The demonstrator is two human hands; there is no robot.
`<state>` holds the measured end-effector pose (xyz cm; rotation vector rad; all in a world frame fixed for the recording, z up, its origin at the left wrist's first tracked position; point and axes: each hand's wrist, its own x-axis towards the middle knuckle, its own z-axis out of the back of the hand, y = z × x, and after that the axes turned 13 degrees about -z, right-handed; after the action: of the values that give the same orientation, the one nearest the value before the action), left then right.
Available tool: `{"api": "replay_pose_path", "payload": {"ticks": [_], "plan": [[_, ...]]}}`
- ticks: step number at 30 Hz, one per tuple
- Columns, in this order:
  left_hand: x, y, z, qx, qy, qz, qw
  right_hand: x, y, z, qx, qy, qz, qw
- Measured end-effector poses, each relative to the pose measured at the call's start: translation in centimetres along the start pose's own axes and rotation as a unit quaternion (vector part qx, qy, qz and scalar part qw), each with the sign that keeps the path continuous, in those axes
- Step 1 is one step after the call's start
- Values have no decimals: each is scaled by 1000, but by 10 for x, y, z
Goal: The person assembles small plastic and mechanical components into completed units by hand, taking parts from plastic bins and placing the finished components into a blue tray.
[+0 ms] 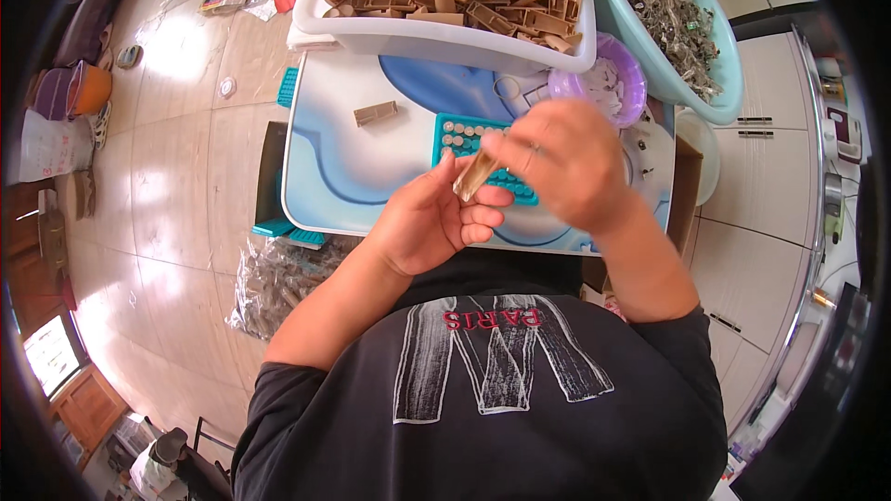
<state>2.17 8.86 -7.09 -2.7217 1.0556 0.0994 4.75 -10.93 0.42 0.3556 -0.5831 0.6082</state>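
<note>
Palm up over the table's near side, my left hand (432, 218) grips a shiny brown plastic casing (471, 183), long and narrow, tilted between thumb and fingers. My right hand (571, 167), somewhat blurred by motion, hovers at the casing's upper end with its fingers curled together in a pinch. Whatever those fingers hold is too small or hidden to tell. Behind both hands lies a teal tray (439, 141) with rows of small round pale pieces, partly covered by the right hand. Another brown casing (375, 113) rests alone on the table, left of the tray.
A white tub (445, 37) heaped with brown casings stands at the table's far side. Right of it are a purple bowl (634, 83) with white bits and an aqua basin (729, 60) of tangled small parts. A clear plastic bag (269, 288) sits on the floor at left.
</note>
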Motion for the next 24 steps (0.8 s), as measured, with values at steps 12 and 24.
{"api": "replay_pose_path", "payload": {"ticks": [12, 24], "plan": [[-1, 4, -2, 67, -81, 21, 994, -96, 9, 2, 72, 22, -302, 950], [18, 19, 0, 58, -65, 7, 996, -159, -26, 45, -65, 110, -520, 844]]}}
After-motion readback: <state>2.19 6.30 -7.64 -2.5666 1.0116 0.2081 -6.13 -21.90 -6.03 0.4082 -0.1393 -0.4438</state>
